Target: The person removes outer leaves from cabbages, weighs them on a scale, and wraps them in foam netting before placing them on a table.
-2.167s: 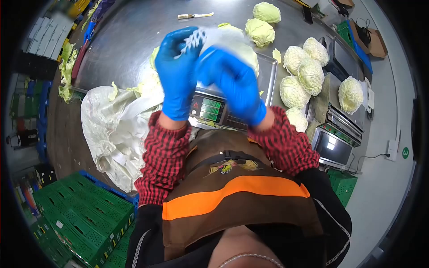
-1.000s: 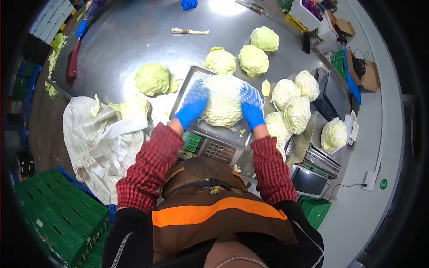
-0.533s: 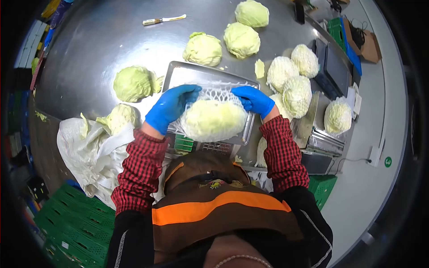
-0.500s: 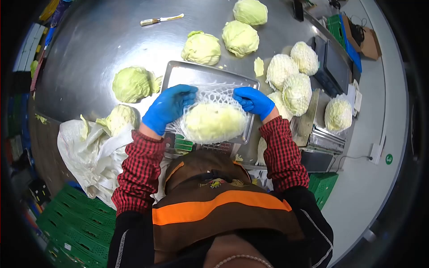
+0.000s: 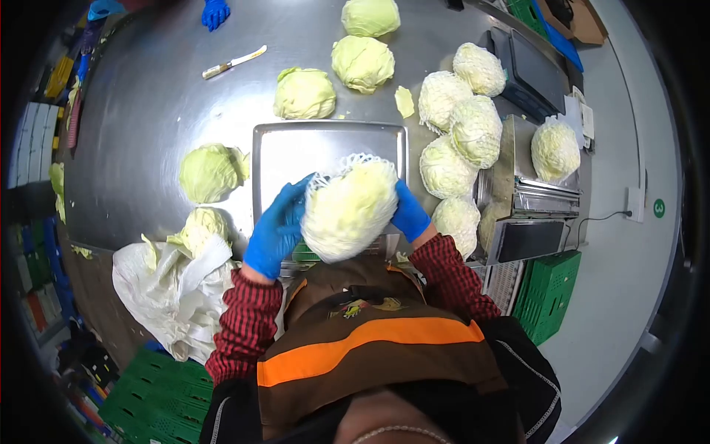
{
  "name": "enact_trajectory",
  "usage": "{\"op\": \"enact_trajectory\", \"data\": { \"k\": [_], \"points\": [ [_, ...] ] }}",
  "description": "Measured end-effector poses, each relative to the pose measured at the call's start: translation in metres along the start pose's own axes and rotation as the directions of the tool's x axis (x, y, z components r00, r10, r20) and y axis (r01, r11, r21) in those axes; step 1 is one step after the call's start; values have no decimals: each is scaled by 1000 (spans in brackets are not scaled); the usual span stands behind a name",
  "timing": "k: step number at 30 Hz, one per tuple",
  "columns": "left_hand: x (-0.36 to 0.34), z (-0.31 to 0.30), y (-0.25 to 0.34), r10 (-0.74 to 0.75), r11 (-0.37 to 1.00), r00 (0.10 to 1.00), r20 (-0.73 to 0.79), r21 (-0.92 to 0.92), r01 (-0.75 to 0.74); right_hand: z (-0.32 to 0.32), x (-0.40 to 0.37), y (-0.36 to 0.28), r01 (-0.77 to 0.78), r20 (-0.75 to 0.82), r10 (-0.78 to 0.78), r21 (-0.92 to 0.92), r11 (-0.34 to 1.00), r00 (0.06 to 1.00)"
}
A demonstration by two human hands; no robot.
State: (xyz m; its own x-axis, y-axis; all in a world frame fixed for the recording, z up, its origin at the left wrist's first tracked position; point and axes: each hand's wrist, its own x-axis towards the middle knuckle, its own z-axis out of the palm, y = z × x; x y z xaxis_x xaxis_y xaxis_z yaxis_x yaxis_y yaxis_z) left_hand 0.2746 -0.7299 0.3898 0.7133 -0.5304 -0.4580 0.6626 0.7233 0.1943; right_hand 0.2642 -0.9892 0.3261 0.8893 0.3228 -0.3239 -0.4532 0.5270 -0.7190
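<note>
A cabbage in a white foam net (image 5: 349, 211) is held between my two blue-gloved hands, above the near part of a metal tray (image 5: 277, 131). My left hand (image 5: 279, 226) presses on its left side, and my right hand (image 5: 409, 212) is against its right side, its fingers partly hidden behind the cabbage. The net's loose edge shows at the top. Beyond the tray sits a bare cabbage (image 5: 305, 94); another bare cabbage (image 5: 209, 173) lies left of it. Several netted cabbages stand to the right, among them a netted cabbage (image 5: 447, 167) close to the tray.
A knife (image 5: 234, 62) lies on the steel table (image 5: 148, 96). At the left front is a white sack (image 5: 174, 296) beside a leafy cabbage (image 5: 203, 231). A netted cabbage (image 5: 555, 149) rests on a metal device at right. Another person's gloved hand (image 5: 215, 13) shows at the top left.
The cabbage in my hands has turned more upright, and the net is drawn up around it. My hands have moved from the net's upper edge to the cabbage's sides. Another person's hand has appeared.
</note>
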Motion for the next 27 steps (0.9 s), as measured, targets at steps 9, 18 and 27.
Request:
{"op": "enact_trajectory", "data": {
  "k": [9, 18, 27],
  "points": [
    [-24, 68, -33, 215, 741, 973, -86, 664, -105, 5, -73, -26, -328, -186, 382, 265, 907, 905],
    [-14, 44, -25, 483, 705, 845, -231, 675, -219, 1, -57, -19, -178, -266, 307, 418, 891, 914],
    [2, 33, 10, 549, 742, 787, -281, 599, -303, -122, 72, -262, 500, -441, -473, -62, 864, 763]
  ]
}}
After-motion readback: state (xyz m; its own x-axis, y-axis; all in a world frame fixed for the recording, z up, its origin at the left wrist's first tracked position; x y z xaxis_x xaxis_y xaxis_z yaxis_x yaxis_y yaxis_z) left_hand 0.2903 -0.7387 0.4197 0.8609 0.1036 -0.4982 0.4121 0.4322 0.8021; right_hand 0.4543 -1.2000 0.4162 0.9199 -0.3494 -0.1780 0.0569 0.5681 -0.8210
